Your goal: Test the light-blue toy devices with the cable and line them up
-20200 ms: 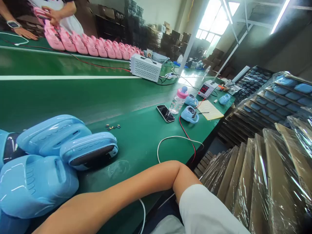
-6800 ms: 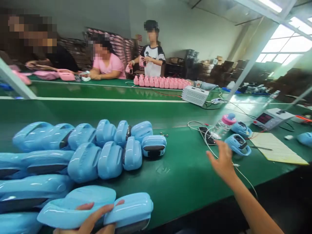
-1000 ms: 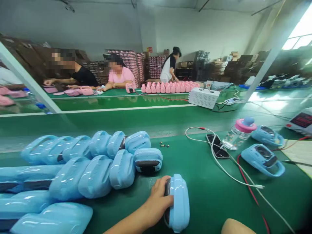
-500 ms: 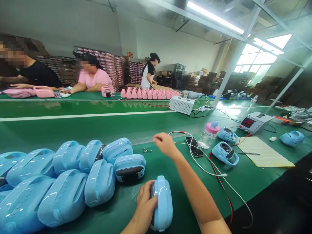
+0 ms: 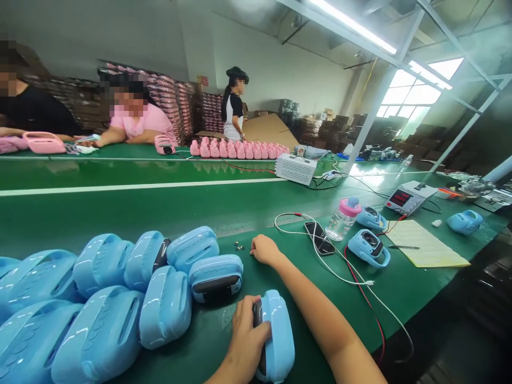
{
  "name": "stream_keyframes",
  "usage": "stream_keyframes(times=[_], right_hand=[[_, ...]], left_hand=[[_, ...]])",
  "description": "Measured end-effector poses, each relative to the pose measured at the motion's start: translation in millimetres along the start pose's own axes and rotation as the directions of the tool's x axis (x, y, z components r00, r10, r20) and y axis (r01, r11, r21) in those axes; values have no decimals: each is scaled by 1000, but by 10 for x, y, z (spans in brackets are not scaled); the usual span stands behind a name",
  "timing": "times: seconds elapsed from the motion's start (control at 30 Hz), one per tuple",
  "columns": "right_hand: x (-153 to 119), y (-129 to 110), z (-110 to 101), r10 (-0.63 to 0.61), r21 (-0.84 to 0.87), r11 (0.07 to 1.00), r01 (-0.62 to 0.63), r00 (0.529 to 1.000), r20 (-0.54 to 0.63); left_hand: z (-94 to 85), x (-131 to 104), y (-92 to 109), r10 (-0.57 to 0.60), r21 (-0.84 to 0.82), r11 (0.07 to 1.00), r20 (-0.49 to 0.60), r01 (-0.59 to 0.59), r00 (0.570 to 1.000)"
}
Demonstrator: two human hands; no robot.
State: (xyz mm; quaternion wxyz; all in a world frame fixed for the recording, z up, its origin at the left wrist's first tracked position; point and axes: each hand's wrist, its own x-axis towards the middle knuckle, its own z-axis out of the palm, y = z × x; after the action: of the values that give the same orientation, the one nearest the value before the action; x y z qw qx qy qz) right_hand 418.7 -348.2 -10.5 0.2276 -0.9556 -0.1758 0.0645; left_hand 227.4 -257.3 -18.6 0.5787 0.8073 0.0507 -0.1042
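Observation:
A blue handled device with a dark face stands on edge at the bottom centre, and my left hand grips it from its left side. Up at the table's middle, my right hand rests low over the green surface with its fingers curled together. What those fingers hold, if anything, is hidden. Just left of that hand lie several tiny dark pieces. Several more blue devices stand in rows on the left, the closest one showing its black face.
A phone lies under a white cable. Near it are a bottle with a pink lid, two blue devices, a yellowish sheet with a pen and a power supply. Across the table, people sit and stand behind pink items.
My right hand has come down and nearer to the table beside the tiny pieces. The camera view has shifted a little. My left hand still grips the blue device.

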Motion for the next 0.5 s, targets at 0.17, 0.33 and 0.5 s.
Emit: stream_keyframes(times=[0.17,0.33,0.5], right_hand=[[-144,-250,-211,-84,166,982,85,996,-15],[-422,-599,-255,-403,669,637,383,905,-134],[-479,-667,-201,-509,909,376,181,860,39]], left_hand=[[-13,-63,128,-55,-19,998,3,56,998],[9,-87,171,-56,-27,998,5,56,998],[19,-88,168,-63,-15,998,0,63,998]])
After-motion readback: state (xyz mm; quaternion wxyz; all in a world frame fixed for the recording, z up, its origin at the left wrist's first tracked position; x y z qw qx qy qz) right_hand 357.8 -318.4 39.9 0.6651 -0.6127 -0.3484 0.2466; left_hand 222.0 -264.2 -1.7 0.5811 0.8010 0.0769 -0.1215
